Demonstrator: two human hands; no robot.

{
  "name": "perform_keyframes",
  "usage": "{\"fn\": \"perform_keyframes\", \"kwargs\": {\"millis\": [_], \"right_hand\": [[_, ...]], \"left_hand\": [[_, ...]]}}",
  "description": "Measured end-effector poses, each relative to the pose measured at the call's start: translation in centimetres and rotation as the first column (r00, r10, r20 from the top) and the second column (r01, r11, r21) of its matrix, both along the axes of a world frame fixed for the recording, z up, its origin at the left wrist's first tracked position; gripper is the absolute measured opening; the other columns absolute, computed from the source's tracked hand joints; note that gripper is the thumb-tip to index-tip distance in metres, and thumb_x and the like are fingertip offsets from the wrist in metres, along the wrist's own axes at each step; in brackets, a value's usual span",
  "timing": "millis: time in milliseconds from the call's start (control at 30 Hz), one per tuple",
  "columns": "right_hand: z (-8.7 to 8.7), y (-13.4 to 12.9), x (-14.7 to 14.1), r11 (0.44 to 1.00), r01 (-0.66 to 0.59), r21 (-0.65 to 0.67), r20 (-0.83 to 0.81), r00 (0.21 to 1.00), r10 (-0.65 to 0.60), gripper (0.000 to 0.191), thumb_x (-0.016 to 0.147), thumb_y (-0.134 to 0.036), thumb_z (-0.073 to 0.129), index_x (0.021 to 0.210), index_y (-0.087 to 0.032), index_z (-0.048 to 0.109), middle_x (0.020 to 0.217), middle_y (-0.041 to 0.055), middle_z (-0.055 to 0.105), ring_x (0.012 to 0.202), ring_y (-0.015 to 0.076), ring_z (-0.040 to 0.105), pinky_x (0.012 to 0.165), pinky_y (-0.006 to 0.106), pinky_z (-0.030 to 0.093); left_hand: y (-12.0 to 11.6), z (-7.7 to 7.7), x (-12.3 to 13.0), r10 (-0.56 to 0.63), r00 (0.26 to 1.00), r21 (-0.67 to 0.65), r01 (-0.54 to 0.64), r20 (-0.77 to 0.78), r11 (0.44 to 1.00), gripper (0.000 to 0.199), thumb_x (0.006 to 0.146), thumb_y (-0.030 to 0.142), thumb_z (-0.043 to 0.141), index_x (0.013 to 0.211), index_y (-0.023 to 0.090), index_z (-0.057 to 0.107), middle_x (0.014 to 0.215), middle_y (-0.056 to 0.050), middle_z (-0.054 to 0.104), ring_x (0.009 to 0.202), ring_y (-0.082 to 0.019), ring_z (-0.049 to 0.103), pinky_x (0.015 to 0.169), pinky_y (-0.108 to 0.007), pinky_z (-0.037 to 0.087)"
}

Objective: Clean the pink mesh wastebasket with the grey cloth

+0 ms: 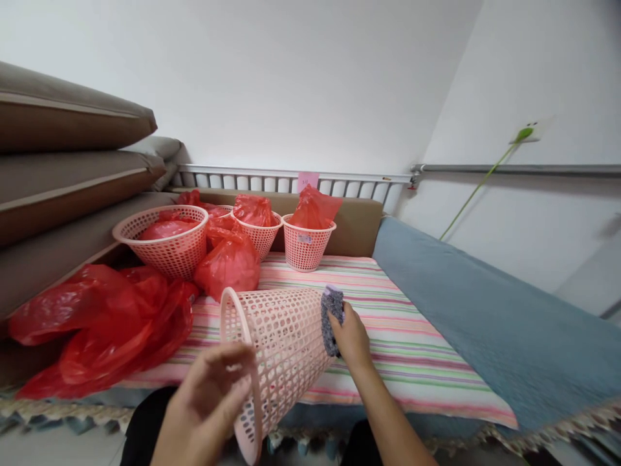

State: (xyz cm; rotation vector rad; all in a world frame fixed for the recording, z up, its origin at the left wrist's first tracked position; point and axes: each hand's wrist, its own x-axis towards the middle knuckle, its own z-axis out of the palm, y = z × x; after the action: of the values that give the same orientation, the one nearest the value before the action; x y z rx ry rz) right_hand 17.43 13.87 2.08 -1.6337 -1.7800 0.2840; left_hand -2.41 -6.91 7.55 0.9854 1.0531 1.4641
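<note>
A pink perforated plastic basket (286,349) lies tilted on its side in front of me, its open mouth facing left. My left hand (208,401) is closed around the rim, fingers curled at the near edge of the mouth. In my right hand (352,333) is a fuzzy grey scrubbing cloth (332,320) with a pale purple part, pressed to the basket's base end. The palm hides part of the cloth.
A striped sheet (402,349) covers the seat. Behind stand pink baskets holding red plastic bags (317,208), one with a small label. More red bags (121,323) lie at left beside stacked cushions (72,175). A blue-covered armrest (475,291) bounds the right.
</note>
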Motion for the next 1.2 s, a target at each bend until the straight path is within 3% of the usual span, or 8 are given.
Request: {"fn": "perform_keyframes", "kwargs": {"millis": [67, 300, 433, 600, 733, 900, 1033, 1200], "right_hand": [[0.1, 0.0, -0.3, 1.0, 0.009, 0.005, 0.02, 1.0, -0.009, 0.028, 0.085, -0.032, 0.043, 0.11, -0.019, 0.049, 0.096, 0.0083, 0.059, 0.09, 0.0189, 0.056, 0.067, 0.023, 0.036], [0.8, -1.6, -1.6, 0.999, 0.023, 0.037, 0.126, 0.992, -0.028, 0.034, 0.085, -0.028, 0.044, 0.117, -0.017, 0.047, 0.098, 0.0095, 0.057, 0.09, 0.0212, 0.055, 0.068, 0.027, 0.039], [2.1, -5.3, -4.2, 0.974, -0.198, 0.107, 0.047, 0.98, 0.194, 0.036, 0.079, -0.018, 0.047, 0.115, -0.017, 0.048, 0.102, 0.0084, 0.056, 0.098, 0.0197, 0.052, 0.081, 0.028, 0.039], [4.4, -9.7, -7.7, 0.758, -0.621, 0.2, 0.109, 0.783, 0.612, 0.043, 0.073, -0.022, 0.054, 0.116, -0.023, 0.049, 0.109, 0.006, 0.052, 0.097, 0.0199, 0.049, 0.087, 0.032, 0.038], [4.9, -9.7, -7.5, 0.661, -0.731, 0.171, 0.108, 0.681, 0.724, 0.041, 0.075, -0.029, 0.054, 0.115, -0.024, 0.05, 0.099, 0.0034, 0.055, 0.086, 0.0174, 0.052, 0.079, 0.029, 0.041], [2.9, -5.5, -4.3, 0.812, -0.553, 0.186, -0.055, 0.819, 0.571, 0.038, 0.078, -0.025, 0.054, 0.115, -0.021, 0.048, 0.106, 0.0045, 0.057, 0.098, 0.0173, 0.052, 0.085, 0.027, 0.038], [0.8, -0.4, 0.0, 0.982, -0.178, 0.068, -0.1, 0.978, 0.184, 0.031, 0.083, -0.029, 0.049, 0.112, -0.017, 0.049, 0.104, 0.0083, 0.059, 0.097, 0.0188, 0.054, 0.08, 0.026, 0.038], [0.0, 2.1, 3.1, 0.993, 0.096, -0.075, 0.104, 0.991, -0.088, 0.031, 0.084, -0.033, 0.046, 0.112, -0.019, 0.049, 0.097, 0.0087, 0.06, 0.09, 0.0205, 0.057, 0.067, 0.025, 0.037]], "left_hand": [[2.4, -1.0, -0.6, 0.343, 0.937, 0.023, -0.342, -0.066, 0.939, 0.073, 0.069, 0.042, 0.068, 0.132, 0.024, 0.035, 0.132, -0.01, 0.05, 0.119, -0.031, 0.047, 0.101, -0.046, 0.036], [4.4, -4.0, 1.5, 0.052, 0.998, -0.028, -0.053, -0.037, 0.998, 0.075, 0.071, 0.032, 0.067, 0.135, 0.019, 0.03, 0.132, -0.015, 0.051, 0.12, -0.03, 0.048, 0.106, -0.046, 0.03], [4.6, -5.1, 0.9, 0.004, 0.999, -0.09, -0.008, -0.044, 0.996, 0.077, 0.07, 0.033, 0.069, 0.135, 0.02, 0.029, 0.133, -0.016, 0.05, 0.119, -0.032, 0.048, 0.1, -0.046, 0.038], [4.8, -6.0, -0.1, -0.049, 0.998, -0.047, 0.048, -0.032, 0.998, 0.067, 0.065, 0.029, 0.075, 0.125, 0.021, 0.045, 0.119, -0.01, 0.062, 0.115, -0.033, 0.052, 0.095, -0.042, 0.044], [4.4, -6.4, 0.2, -0.017, 1.0, -0.058, 0.018, 0.003, 0.998, 0.078, 0.056, 0.03, 0.08, 0.126, 0.02, 0.046, 0.108, -0.011, 0.068, 0.113, -0.037, 0.053, 0.094, -0.046, 0.045], [4.0, -7.0, 0.7, -0.071, 0.996, -0.12, 0.077, 0.051, 0.99, 0.086, 0.057, 0.032, 0.08, 0.132, 0.023, 0.038, 0.11, -0.012, 0.068, 0.115, -0.035, 0.052, 0.099, -0.046, 0.041], [3.7, -7.4, 0.7, -0.121, 0.991, -0.157, 0.129, 0.057, 0.979, 0.085, 0.06, 0.032, 0.079, 0.134, 0.022, 0.037, 0.113, -0.014, 0.066, 0.117, -0.034, 0.05, 0.101, -0.042, 0.039], [3.6, -7.5, 0.7, -0.096, 0.994, -0.131, 0.103, 0.057, 0.986, 0.084, 0.06, 0.033, 0.078, 0.133, 0.022, 0.038, 0.118, -0.014, 0.063, 0.115, -0.034, 0.052, 0.102, -0.044, 0.037]]}}
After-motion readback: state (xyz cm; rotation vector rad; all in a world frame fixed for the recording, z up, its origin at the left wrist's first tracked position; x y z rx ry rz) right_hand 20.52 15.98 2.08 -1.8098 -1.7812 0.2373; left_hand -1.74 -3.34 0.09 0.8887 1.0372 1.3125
